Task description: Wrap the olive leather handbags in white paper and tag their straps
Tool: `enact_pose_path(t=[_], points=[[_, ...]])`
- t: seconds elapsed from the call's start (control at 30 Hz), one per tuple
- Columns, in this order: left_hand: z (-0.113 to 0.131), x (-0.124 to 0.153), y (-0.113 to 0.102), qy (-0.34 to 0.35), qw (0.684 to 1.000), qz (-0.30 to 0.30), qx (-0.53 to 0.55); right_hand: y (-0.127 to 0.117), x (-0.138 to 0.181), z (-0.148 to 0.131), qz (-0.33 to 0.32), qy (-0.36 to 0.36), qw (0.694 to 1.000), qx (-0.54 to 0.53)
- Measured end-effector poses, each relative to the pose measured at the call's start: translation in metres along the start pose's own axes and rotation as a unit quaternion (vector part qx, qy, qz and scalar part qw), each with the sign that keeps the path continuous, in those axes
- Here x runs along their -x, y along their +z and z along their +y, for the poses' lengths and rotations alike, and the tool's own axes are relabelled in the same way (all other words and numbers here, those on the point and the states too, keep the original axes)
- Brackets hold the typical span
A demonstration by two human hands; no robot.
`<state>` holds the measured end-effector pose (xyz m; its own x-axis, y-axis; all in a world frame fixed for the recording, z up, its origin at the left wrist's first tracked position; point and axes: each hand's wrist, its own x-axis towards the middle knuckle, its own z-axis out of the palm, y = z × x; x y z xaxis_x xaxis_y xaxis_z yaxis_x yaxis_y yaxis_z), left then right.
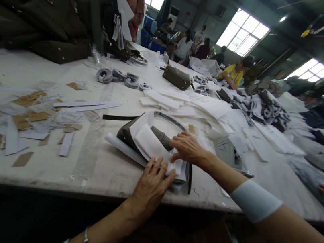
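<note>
A dark olive handbag (pixel 124 133) lies on the table in front of me, partly covered by a white foam sheet (pixel 149 141). My left hand (pixel 153 181) rests with its fingers spread on the near edge of the sheet and bag. From the right, my right hand (pixel 187 147) reaches over the bag, its fingers bent together at the sheet's far edge; what sits between the fingertips is hidden. A dark strap (pixel 121 118) sticks out to the left of the bag. Behind the bag curves a wrapped handle (pixel 170 118).
Paper and plastic scraps (pixel 31 116) cover the left of the table. Stacked white sheets (pixel 213 107) lie behind the bag, with coiled wrapped straps (pixel 104 75) to their left. A grey-green piece (pixel 225 150) is right of my hand. Dark bags (pixel 59 51) are piled at left; co-workers sit beyond.
</note>
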<state>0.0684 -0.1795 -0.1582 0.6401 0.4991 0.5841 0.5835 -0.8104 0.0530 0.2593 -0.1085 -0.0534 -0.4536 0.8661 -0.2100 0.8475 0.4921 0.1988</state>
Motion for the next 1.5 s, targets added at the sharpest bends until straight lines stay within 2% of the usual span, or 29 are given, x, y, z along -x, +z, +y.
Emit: enact_pose_path(t=[0.1,0.17,0.23,0.3,0.37,0.5,0.67,0.77,0.93,1.07,1.17,1.33,1.5], points=[[0.000,0.000,-0.001,0.003,1.000,0.000,-0.003,0.013,0.008,0.024,0.080,0.153,0.985,-0.008],[0.001,0.000,-0.001,0.003,1.000,0.003,-0.004,0.020,0.017,0.026,0.132,0.216,0.966,-0.059],[0.001,0.001,0.001,0.000,1.000,0.006,-0.005,0.028,0.026,0.018,0.161,0.231,0.946,-0.163],[0.001,0.001,0.002,-0.001,1.000,0.012,-0.008,0.035,0.032,0.004,0.156,0.223,0.929,-0.252],[0.001,0.000,0.002,-0.004,1.000,0.013,-0.010,0.040,0.034,-0.010,0.139,0.230,0.925,-0.267],[0.000,0.000,0.001,0.001,1.000,0.001,-0.004,0.047,0.032,-0.023,0.158,0.293,0.907,-0.257],[0.000,0.000,0.000,0.008,1.000,-0.006,-0.002,0.057,0.037,-0.024,0.115,0.231,0.909,-0.328],[-0.001,0.000,-0.001,0.014,1.000,-0.017,-0.007,0.058,0.038,-0.023,0.090,0.220,0.916,-0.323],[-0.008,0.004,-0.002,0.050,0.998,-0.032,0.005,0.054,0.035,-0.019,0.008,0.183,0.932,-0.313],[-0.015,0.005,-0.007,0.088,0.994,-0.062,0.015,0.050,0.036,-0.016,-0.016,0.177,0.934,-0.310],[-0.017,0.003,-0.010,0.093,0.992,-0.082,0.025,0.048,0.034,-0.014,0.011,0.184,0.930,-0.319],[-0.017,-0.002,-0.016,0.085,0.989,-0.108,0.049,0.054,0.024,-0.024,0.109,0.276,0.914,-0.279],[-0.016,-0.005,-0.031,0.064,0.985,-0.144,0.076,0.060,0.027,-0.027,0.192,0.298,0.896,-0.268]])
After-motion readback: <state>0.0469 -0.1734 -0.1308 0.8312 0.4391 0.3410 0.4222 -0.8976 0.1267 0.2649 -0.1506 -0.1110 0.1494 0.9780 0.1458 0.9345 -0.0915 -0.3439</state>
